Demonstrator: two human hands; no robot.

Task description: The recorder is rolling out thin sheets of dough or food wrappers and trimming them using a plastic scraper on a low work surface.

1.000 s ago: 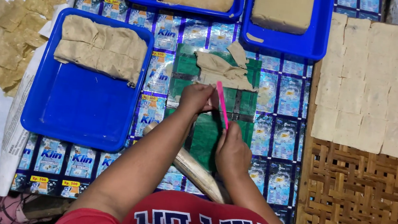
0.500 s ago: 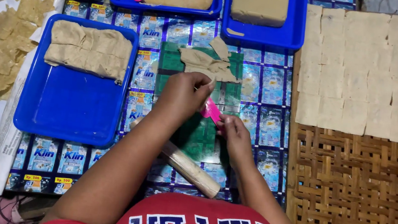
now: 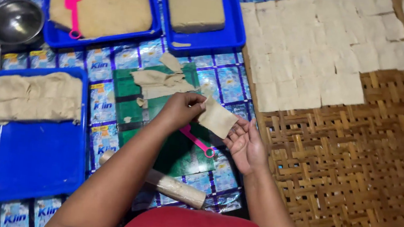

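Out past my right fingers spreads the woven bamboo tray [image 3: 360, 163], its far half tiled edge to edge with cut dough squares [image 3: 317, 56], laid flat and single, I judge so they can dry without sticking. Left of my left hand sit three blue trays: the nearest [image 3: 27, 159] bears a folded pile of rolled sheets [image 3: 37, 98], and two beyond my fingertips [image 3: 145, 34] each carry one dough slab, the left slab [image 3: 102, 4] with a pink cutter [image 3: 73, 8] resting on it. One steel bowl [image 3: 15, 21] stands further left.

Between both hands I hold one thin dough square [image 3: 217, 116]: my left hand [image 3: 179, 109] has its fingers pinched together on the upper edge, while my right hand [image 3: 245, 145] lies palm up, fingers loosely apart, supporting it beneath. A second pink cutter [image 3: 197, 141] lies on the green mat under my hands, dough trimmings [image 3: 162, 80] just beyond, one rolling pin [image 3: 162, 183] toward my body.
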